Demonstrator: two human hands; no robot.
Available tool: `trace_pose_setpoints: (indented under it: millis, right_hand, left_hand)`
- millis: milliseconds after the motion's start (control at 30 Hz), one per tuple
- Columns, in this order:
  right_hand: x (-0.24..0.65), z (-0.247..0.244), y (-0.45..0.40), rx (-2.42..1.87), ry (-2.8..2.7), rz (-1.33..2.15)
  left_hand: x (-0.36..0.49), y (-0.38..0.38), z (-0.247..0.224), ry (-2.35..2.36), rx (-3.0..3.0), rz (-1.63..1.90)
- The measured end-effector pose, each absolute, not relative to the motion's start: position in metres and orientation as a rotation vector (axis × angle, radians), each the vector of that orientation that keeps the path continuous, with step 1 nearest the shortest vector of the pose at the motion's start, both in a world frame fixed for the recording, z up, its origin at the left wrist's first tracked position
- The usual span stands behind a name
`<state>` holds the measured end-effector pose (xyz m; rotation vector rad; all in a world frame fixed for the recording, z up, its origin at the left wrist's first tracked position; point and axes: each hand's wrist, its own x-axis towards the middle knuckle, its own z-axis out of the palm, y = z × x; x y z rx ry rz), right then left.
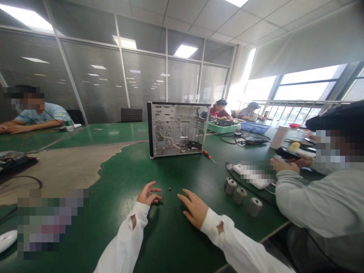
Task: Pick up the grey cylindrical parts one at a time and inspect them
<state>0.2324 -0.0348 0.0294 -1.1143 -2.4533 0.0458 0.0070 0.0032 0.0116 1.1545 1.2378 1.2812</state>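
Observation:
My left hand [149, 194] hovers over or rests on the green tabletop [167, 231], fingers apart and holding nothing. Opposite it, my right hand [194, 206] is open too, its fingers spread. Between the two hands lies a tiny dark piece [170, 189], perhaps a screw; it is too small to name surely, and neither hand touches it. Beyond them a computer case [179, 129] stands upright with its side panel off, showing a bare metal frame and loose cables. A screwdriver [209, 156] with an orange and black handle lies by the case's right corner.
Several metal cylinders [240, 195] stand to the right, near a white power strip [253, 176] and its cable. A green basket [223, 127] and a blue basket [255, 127] are farther back. A co-worker [318, 197] sits close on the right, holding a phone-like dark object.

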Motion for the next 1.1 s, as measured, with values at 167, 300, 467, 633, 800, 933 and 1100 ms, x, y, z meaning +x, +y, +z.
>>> trace_pose_setpoints:
  millis: [167, 300, 467, 633, 800, 933, 1100]
  right_hand:
    - [0.179, 0.019, 0.018, -1.088, -2.542, -0.129]
    - [0.177, 0.01, 0.027, -1.022, -2.557, -0.209]
    - [0.231, 0.014, -0.013, -0.983, -2.503, -0.223]
    - [0.339, 0.034, -0.049, -1.298, -2.018, -0.421]
    - [0.421, 0.041, -0.057, -1.619, -1.587, -0.562]
    - [0.435, 0.029, -0.056, -1.661, -1.676, -0.532]
    - [0.435, 0.021, -0.053, -1.709, -1.697, -0.491]
  left_hand:
    - [0.007, 0.003, 0.011, 1.245, 1.181, 1.273]
    - [0.008, 0.003, 0.012, 1.259, 1.19, 1.26]
    - [0.007, 0.004, 0.012, 1.252, 1.205, 1.247]
    - [0.007, 0.006, 0.011, 1.254, 1.207, 1.248]
    - [0.008, 0.008, 0.01, 1.265, 1.219, 1.26]
    - [0.007, 0.008, 0.01, 1.26, 1.218, 1.259]
    - [0.008, 0.007, 0.011, 1.259, 1.218, 1.265]
